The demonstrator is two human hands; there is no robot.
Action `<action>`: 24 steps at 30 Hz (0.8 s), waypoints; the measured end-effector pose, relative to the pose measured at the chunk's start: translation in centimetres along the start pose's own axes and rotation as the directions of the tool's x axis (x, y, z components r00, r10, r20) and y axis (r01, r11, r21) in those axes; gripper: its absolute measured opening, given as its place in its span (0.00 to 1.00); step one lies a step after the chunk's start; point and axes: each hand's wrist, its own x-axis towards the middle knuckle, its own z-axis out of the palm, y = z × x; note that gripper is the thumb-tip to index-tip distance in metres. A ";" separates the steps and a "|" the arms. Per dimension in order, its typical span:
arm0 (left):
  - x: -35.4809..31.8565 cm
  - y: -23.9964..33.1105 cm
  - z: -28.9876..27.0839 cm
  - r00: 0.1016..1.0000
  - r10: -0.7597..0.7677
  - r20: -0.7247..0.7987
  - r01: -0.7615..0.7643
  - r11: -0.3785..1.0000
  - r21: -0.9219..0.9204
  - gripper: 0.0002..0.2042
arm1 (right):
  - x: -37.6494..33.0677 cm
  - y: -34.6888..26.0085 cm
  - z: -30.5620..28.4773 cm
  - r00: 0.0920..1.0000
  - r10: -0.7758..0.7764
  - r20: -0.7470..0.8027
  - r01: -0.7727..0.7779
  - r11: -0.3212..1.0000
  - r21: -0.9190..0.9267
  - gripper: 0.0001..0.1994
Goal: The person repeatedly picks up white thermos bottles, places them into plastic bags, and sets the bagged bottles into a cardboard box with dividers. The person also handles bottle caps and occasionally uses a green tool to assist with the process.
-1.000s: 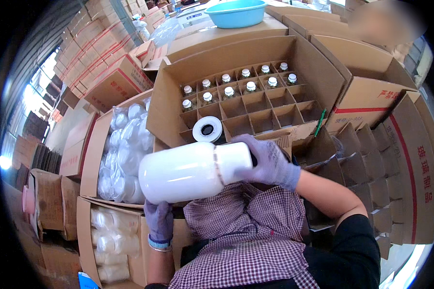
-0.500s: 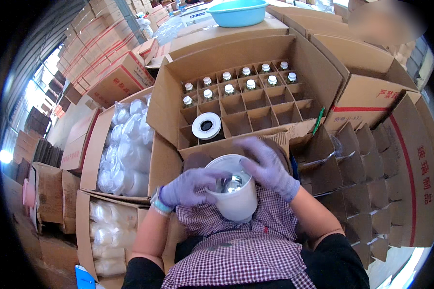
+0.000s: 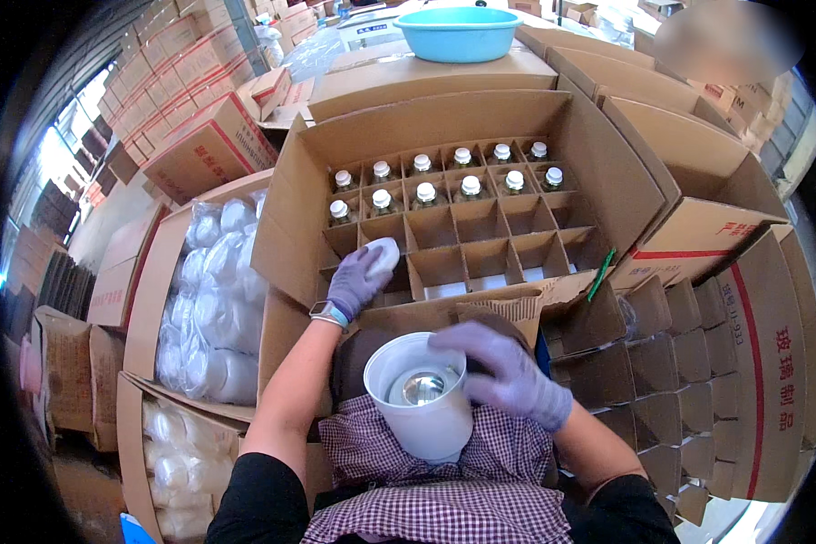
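Observation:
My left hand [image 3: 358, 283] is closed on a white round lid [image 3: 384, 258], tilted at the near left cells of the divided carton [image 3: 286, 218]. A white plastic tub [image 3: 423, 422] stands upright in my lap, with a shiny, silvery round thing [image 3: 423, 388] inside it. At the tub's right rim is my right hand [image 3: 512, 381], its fingers apart and slightly blurred; I cannot tell if they touch the rim. Two far rows of the carton hold several clear bottles with white caps [image 3: 471, 186].
Cartons of plastic-wrapped white containers [image 3: 218, 308] stand at my left. To the right, a carton with cardboard dividers [image 3: 653, 363] is beside a taller open carton [image 3: 698, 208]. A blue basin [image 3: 458, 34] sits on a box behind. A green strip [image 3: 600, 275] hangs at the carton's corner.
My left hand has left the tub, moved forward and left, and taken hold of the white lid resting on the carton cells. My right hand has come slightly nearer, still beside the tub's rim.

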 end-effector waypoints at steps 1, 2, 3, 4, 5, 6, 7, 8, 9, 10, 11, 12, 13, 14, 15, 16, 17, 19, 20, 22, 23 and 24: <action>0.3 1.2 -1.2 0.993 -0.102 0.065 0.119 0.931 -0.344 0.29 | 0.6 0.3 -0.4 0.994 0.065 -0.088 -0.061 0.997 0.054 0.25; 0.2 2.4 -2.6 0.971 -0.178 0.161 0.240 0.735 -0.635 0.28 | 1.3 0.4 -1.0 0.988 0.030 -0.152 -0.044 0.995 -0.088 0.27; -0.4 3.6 -4.0 0.917 -0.254 0.309 0.384 0.343 -0.858 0.29 | 2.6 0.4 -0.9 0.974 -0.040 -0.223 -0.008 0.978 -0.208 0.29; -1.0 6.7 -5.8 0.928 -0.203 0.313 0.340 0.116 -0.933 0.30 | 4.0 0.4 -0.8 0.949 -0.114 -0.295 0.010 0.943 -0.332 0.31; -2.5 11.0 -8.4 0.939 -0.165 0.301 0.285 -0.116 -0.952 0.31 | 5.3 0.3 -0.6 0.944 -0.176 -0.279 0.044 0.905 -0.423 0.33; -4.1 14.6 -10.8 0.952 -0.128 0.277 0.220 -0.343 -0.913 0.31 | 6.5 -0.1 -0.4 0.936 -0.238 -0.259 0.076 0.856 -0.511 0.34; -5.6 17.1 -12.7 0.987 -0.080 0.138 0.124 -0.162 -0.979 0.33 | 7.3 -0.6 -0.4 0.925 -0.296 -0.237 0.100 0.793 -0.601 0.36; -7.1 18.3 -13.6 0.995 -0.056 0.082 0.082 0.001 -0.997 0.34 | 8.0 -1.0 -0.1 0.897 -0.378 -0.231 0.148 0.747 -0.648 0.36; -8.7 19.1 -14.3 0.999 -0.041 0.024 0.031 0.170 -0.985 0.35 | 8.5 -1.3 0.3 0.882 -0.383 -0.274 0.169 0.800 -0.576 0.31; -10.2 20.3 -15.1 0.999 -0.017 -0.031 -0.024 0.322 -0.946 0.36 | 8.7 -1.9 0.4 0.868 -0.381 -0.318 0.183 0.841 -0.508 0.27; -11.3 21.1 -14.6 0.993 -0.037 -0.109 -0.075 0.507 -0.859 0.37 | 9.0 -2.1 0.7 0.901 -0.212 -0.380 0.087 0.944 -0.319 0.24; -11.8 21.9 -14.2 0.981 -0.039 -0.189 -0.115 0.671 -0.733 0.38 | 9.5 -1.2 0.9 0.827 -0.420 -0.374 0.200 0.841 -0.503 0.20; -11.7 22.2 -14.0 0.903 0.169 -0.396 -0.359 0.802 -0.477 0.37 | 9.9 -0.2 1.2 0.714 -0.607 -0.349 0.256 0.691 -0.676 0.15; -12.0 21.7 -14.1 0.872 0.346 -0.347 -0.414 0.899 -0.143 0.33 | 9.5 0.8 1.5 0.839 -0.425 -0.339 0.327 0.892 -0.311 0.13; -12.2 20.2 -13.6 0.807 0.479 -0.345 -0.509 0.861 0.004 0.33 | 8.9 0.6 1.5 0.912 -0.320 -0.258 0.262 0.936 -0.236 0.13; -12.3 19.3 -13.4 0.733 0.599 -0.322 -0.586 0.797 0.148 0.33 | 8.3 0.6 1.7 0.964 -0.210 -0.161 0.184 0.969 -0.163 0.13; -12.8 19.2 -13.2 0.798 0.498 -0.340 -0.562 0.818 -0.120 0.34 | 7.2 0.3 2.5 0.899 -0.343 -0.271 0.252 0.914 -0.318 0.19; -13.6 20.3 -14.9 0.934 0.269 -0.236 -0.356 0.633 -0.688 0.40 | 6.1 -1.0 2.9 0.898 -0.242 -0.367 0.170 0.961 -0.217 0.27; -14.5 20.6 -15.3 0.980 0.175 -0.099 -0.143 0.262 -0.955 0.47 | 5.6 -3.5 3.1 0.916 -0.106 -0.387 0.108 0.994 -0.016 0.31; -13.9 21.6 -17.3 0.998 -0.027 -0.054 -0.028 0.596 -0.802 0.48 | 5.0 -5.0 2.4 0.858 -0.475 -0.195 0.355 0.824 -0.442 0.39; -13.9 22.5 -17.9 0.994 -0.073 0.075 0.089 0.220 -0.971 0.46 | 4.7 -4.6 2.6 0.876 -0.445 -0.187 0.315 0.820 -0.478 0.37; -14.1 23.3 -18.6 0.972 -0.126 0.200 0.173 -0.196 -0.965 0.43 | 4.6 -4.6 3.0 0.892 -0.417 -0.177 0.281 0.816 -0.506 0.36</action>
